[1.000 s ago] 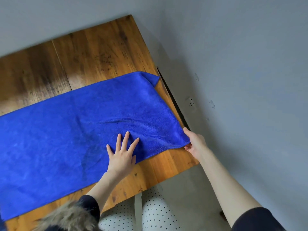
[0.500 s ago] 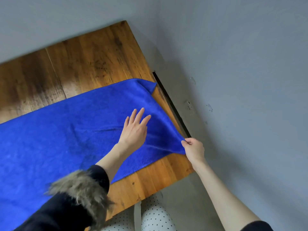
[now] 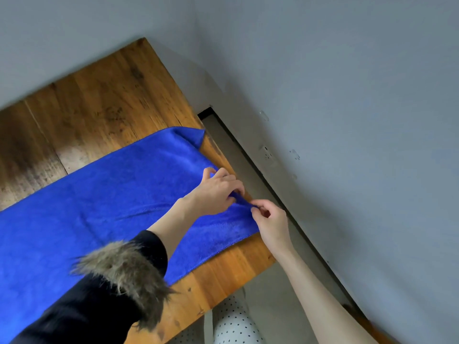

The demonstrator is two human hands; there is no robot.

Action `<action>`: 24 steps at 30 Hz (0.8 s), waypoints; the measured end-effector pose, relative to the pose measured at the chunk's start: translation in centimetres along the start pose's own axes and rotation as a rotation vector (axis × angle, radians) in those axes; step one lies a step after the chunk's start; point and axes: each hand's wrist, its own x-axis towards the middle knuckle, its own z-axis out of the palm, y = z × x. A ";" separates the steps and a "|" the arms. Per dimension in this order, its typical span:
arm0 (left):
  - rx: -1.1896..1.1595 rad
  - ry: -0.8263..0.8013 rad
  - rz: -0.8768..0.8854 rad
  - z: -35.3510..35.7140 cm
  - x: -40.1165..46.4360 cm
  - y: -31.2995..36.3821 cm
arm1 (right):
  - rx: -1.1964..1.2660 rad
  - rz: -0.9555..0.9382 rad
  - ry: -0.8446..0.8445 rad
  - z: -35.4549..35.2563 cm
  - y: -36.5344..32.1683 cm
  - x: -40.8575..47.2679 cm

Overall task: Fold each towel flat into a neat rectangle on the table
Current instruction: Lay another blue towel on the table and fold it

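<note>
A long blue towel (image 3: 104, 207) lies spread across the wooden table (image 3: 104, 95), its left part running out of view. Its far right corner (image 3: 192, 135) is turned over on itself. My left hand (image 3: 214, 192) reaches over the towel to its right short edge, and its curled fingers grip that edge. My right hand (image 3: 269, 220) pinches the same edge just nearer to me, lifting a small ridge of cloth between the two hands.
The table's right edge (image 3: 250, 266) runs close to a grey wall (image 3: 347, 120), with a narrow floor gap and a dark skirting strip (image 3: 250, 155) between. My dotted trousers (image 3: 233, 326) show below the front edge. Bare wood lies beyond the towel.
My left hand moved right from the towel's middle to its right edge and curled onto it. My right hand slid up along that edge from the near corner, bunching the cloth.
</note>
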 end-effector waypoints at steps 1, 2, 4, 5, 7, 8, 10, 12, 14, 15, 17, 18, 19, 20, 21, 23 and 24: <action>0.033 0.002 0.000 -0.5 0.1 -0.3 | -0.004 0.004 0.001 0.1 0.0 0.0; 0.062 0.004 -0.003 -1.0 0.3 -0.7 | -0.011 0.009 0.003 0.1 0.0 0.0; 0.110 0.026 -0.019 -2.2 0.7 -1.5 | -0.023 0.020 0.014 0.0 0.1 0.1; 0.129 0.059 -0.033 -2.8 0.9 -2.0 | -0.023 0.026 0.021 -0.1 0.2 0.3; 0.161 0.149 -0.090 -4.0 1.5 -3.1 | -0.025 0.048 0.020 -0.4 0.3 0.7; 0.178 0.189 -0.135 -4.6 1.9 -3.6 | -0.042 0.056 0.006 -0.5 0.3 0.9; 0.224 0.242 -0.225 -5.6 2.7 -4.5 | -0.100 0.071 -0.024 -0.6 0.4 1.4; 0.288 0.272 -0.293 -6.5 3.5 -5.2 | -0.127 0.098 -0.025 -0.6 0.5 1.8; 0.325 0.306 -0.349 -7.0 4.1 -6.0 | -0.149 0.121 -0.008 -0.7 0.6 2.1; 0.333 0.323 -0.379 -7.2 4.2 -6.4 | -0.166 0.131 0.004 -0.8 0.7 2.2; 0.350 0.351 -0.441 -7.4 4.2 -7.1 | -0.192 0.156 0.028 -1.1 0.9 2.5; 0.353 0.365 -0.473 -7.5 4.2 -7.4 | -0.190 0.175 0.041 -1.3 1.0 2.6; 0.348 0.380 -0.503 -7.6 4.2 -7.7 | -0.182 0.196 0.055 -1.5 1.0 2.9; 0.329 0.399 -0.527 -7.7 4.3 -7.9 | -0.178 0.212 0.067 -1.7 0.9 3.1; 0.292 0.421 -0.541 -7.9 4.4 -7.9 | -0.184 0.219 0.078 -1.9 0.8 3.4; 0.175 0.474 -0.540 -8.5 5.0 -7.7 | -0.208 0.217 0.114 -2.4 0.3 4.1; 0.115 0.503 -0.527 -8.9 5.4 -7.4 | -0.208 0.217 0.142 -2.8 -0.1 4.5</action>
